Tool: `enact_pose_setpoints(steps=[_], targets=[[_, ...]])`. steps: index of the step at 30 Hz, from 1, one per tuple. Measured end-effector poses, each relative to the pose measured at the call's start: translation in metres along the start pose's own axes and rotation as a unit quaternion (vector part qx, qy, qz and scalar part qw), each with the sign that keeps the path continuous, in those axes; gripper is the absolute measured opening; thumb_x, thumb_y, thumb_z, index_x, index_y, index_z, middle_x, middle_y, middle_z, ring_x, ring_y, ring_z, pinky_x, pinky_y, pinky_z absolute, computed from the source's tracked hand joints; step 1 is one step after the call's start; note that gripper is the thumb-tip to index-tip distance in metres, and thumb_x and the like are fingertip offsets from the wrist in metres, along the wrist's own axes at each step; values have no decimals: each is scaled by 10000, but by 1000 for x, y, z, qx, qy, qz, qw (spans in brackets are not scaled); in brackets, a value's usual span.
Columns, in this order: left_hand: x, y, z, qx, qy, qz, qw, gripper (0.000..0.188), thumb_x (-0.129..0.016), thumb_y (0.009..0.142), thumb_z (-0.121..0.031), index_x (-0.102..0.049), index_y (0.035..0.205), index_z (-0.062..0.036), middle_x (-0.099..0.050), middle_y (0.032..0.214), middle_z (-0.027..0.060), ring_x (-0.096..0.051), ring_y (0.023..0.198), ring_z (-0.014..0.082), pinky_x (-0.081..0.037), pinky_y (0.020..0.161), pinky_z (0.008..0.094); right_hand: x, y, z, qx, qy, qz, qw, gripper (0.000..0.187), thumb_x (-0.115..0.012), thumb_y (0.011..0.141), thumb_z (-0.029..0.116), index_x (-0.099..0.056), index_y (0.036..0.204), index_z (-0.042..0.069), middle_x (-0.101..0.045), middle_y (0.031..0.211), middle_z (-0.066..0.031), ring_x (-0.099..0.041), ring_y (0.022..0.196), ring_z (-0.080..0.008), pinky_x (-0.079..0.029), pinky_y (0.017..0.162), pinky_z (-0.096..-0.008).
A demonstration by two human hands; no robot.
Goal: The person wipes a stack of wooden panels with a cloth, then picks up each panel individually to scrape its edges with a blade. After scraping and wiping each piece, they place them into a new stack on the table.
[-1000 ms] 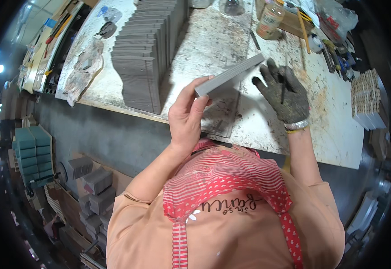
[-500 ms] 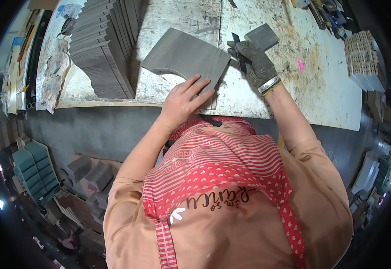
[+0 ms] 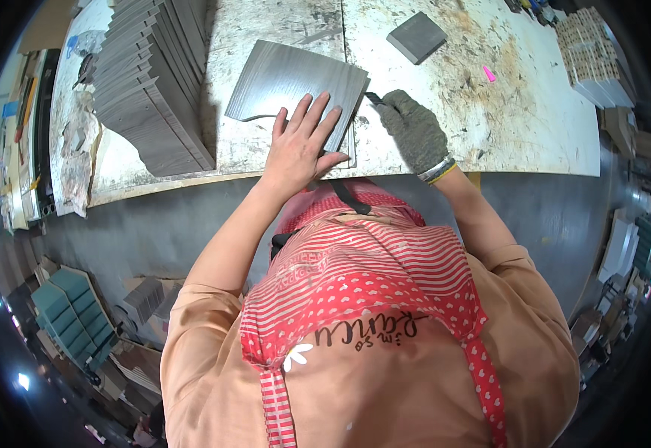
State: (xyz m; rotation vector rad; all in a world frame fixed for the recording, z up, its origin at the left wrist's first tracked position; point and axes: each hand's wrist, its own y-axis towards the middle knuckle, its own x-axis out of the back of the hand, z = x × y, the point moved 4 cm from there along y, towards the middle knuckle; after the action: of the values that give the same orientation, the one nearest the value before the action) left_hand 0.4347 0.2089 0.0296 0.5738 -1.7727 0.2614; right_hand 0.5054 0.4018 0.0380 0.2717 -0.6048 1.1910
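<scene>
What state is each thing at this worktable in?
Gray board: lying flat, one edge curved.
Left hand: bare, spread open on the board.
Right hand: gloved, closed around the dark tool.
Dark tool: held, tip near the board's right edge; contact unclear.
Row of boards: packed face to face.
Gray block: lying unheld.
Pink piece: lying loose.
Tabletop: stained.

The bench (image 3: 534,131) is white, scuffed and speckled with dark and brown stains, with a seam running across its top. A row of grey panels (image 3: 150,97) stands at the left beside a crumpled sheet (image 3: 77,172). A grey board (image 3: 295,71) lies mid-bench; rightward sit a grey block (image 3: 416,36) and a small pink piece (image 3: 489,74).
</scene>
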Motion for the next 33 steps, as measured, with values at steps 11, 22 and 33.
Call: enact_pose_setpoints(steps=[11,22,33], targets=[[2,-27,4,-41,-44,-12,998,829,-632,763,-546,-405,1380,-43,-372,1470,88,-348,1352,277,-247,1084,503,-34,-28,6,175,-277,-85,941,316,-478,935,224,-599,1150,26,-641,1075,-177,-631,927,-318,-507,803,-412],[2,-33,10,-77,-87,-44,992,903,-648,765,-526,-296,1440,-41,-396,1452,109,-365,1343,299,-224,1080,483,-52,-46,7,149,-327,-126,925,259,-560,913,214,-634,1097,48,-665,1027,-161,-643,927,-319,-511,817,-406],[-1,-34,13,-67,-87,-51,993,963,-657,721,-554,-285,1439,-30,-415,1438,99,-377,1336,285,-232,1078,473,-76,-88,45,156,-330,22,931,399,-616,780,171,-576,1158,50,-628,1039,-159,-632,895,-317,-508,775,-410]])
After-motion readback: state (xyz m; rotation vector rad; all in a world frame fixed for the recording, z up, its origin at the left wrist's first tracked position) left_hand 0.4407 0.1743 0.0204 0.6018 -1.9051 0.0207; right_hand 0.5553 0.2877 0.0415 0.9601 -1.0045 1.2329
